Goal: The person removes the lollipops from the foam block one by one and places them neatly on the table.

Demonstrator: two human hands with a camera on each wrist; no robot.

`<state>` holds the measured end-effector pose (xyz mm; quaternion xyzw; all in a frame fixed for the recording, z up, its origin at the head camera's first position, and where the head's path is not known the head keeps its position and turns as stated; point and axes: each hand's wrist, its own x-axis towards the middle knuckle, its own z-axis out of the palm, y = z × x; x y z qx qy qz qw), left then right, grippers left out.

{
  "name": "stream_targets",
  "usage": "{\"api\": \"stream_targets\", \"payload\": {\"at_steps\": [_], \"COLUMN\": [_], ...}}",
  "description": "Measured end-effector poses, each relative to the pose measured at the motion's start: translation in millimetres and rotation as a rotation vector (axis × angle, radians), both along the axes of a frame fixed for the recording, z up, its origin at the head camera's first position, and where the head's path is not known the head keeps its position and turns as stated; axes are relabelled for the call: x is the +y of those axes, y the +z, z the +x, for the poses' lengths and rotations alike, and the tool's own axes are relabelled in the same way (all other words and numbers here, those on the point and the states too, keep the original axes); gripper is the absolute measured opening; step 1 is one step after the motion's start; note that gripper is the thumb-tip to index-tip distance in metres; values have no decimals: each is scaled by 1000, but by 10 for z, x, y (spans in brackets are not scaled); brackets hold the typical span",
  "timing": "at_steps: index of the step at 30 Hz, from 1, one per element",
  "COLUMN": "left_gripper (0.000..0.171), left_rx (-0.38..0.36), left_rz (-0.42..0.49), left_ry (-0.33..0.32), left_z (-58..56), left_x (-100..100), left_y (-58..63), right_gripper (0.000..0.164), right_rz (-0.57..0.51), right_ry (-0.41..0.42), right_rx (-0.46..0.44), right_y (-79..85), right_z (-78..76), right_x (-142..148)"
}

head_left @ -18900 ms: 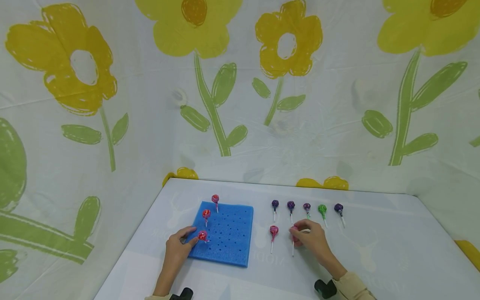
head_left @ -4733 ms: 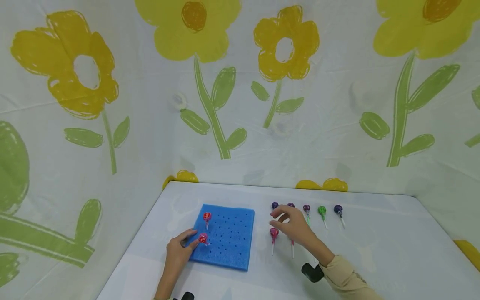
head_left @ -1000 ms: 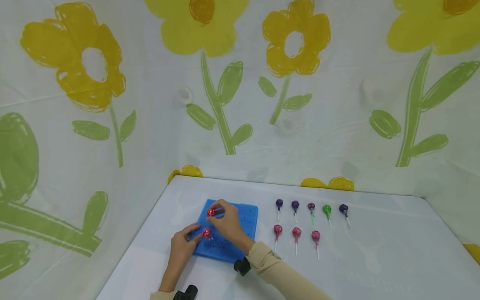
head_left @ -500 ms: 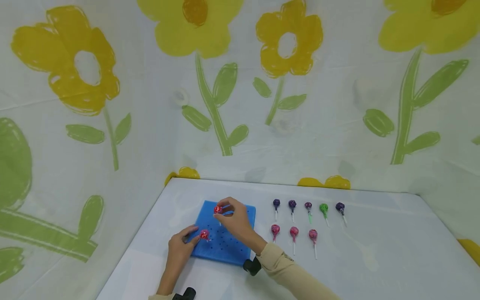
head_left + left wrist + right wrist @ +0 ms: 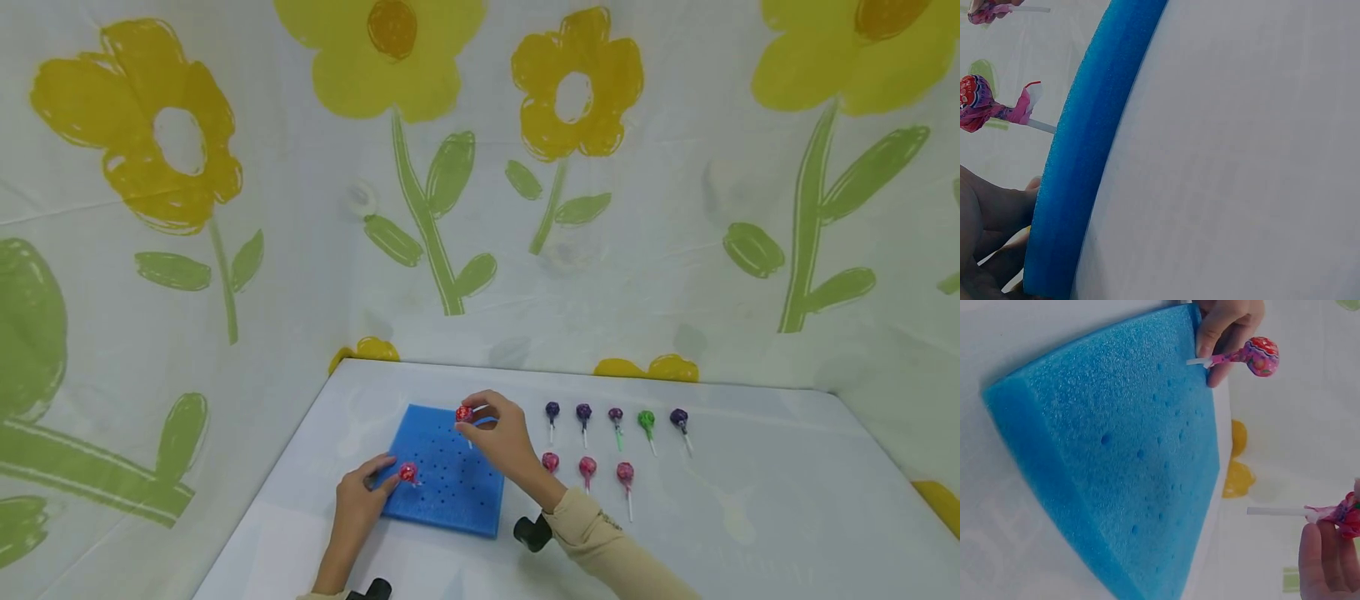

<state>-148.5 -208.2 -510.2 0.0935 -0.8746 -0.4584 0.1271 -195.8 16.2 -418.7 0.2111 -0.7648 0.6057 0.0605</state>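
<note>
My right hand (image 5: 502,437) pinches a red-wrapped lollipop (image 5: 464,414) by its candy head over the board's far right part. In the right wrist view its white stick (image 5: 1275,511) hangs free, apart from the foam. A second red lollipop (image 5: 407,472) stands stuck in the left side of the blue foam board (image 5: 457,508), which is dotted with small holes. Beside it my left hand (image 5: 358,496) rests on the board's left edge, thumb and forefinger spread. The left wrist view shows that lollipop (image 5: 975,103) with a pink wrapper twist above the foam's thick side.
Right of the board, three pink lollipops lie in a near row, including a right-hand one (image 5: 626,473). Several lie in a far row: purple ones (image 5: 583,412) and a green one (image 5: 647,419). The white table (image 5: 750,500) ends at a flower-printed curtain (image 5: 660,250).
My right hand has lifted a red lollipop out of the board and carried it right. Earlier, three stood in the foam; another pink one now lies in the near row. My left hand stays put.
</note>
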Motion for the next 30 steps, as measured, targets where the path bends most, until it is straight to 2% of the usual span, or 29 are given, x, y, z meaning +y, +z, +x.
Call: {"api": "stream_targets", "payload": {"at_steps": [3,16,30], "left_gripper": [29,30,30], "left_rx": [-7,-21,-19], "left_rz": [6,-2,-9], "left_ry": [-1,1,-2], "left_z": [-2,11,12], "left_x": [13,11,9], "left_y": [3,29,31], "right_gripper": [26,26,27], "right_rz": [14,42,33], "right_ry": [-32,-98,-193], "right_rx": [4,22,-32], "right_y": [-137,-146,-200], "right_z": [-77,-50,-69], "right_x": [47,306,618]}}
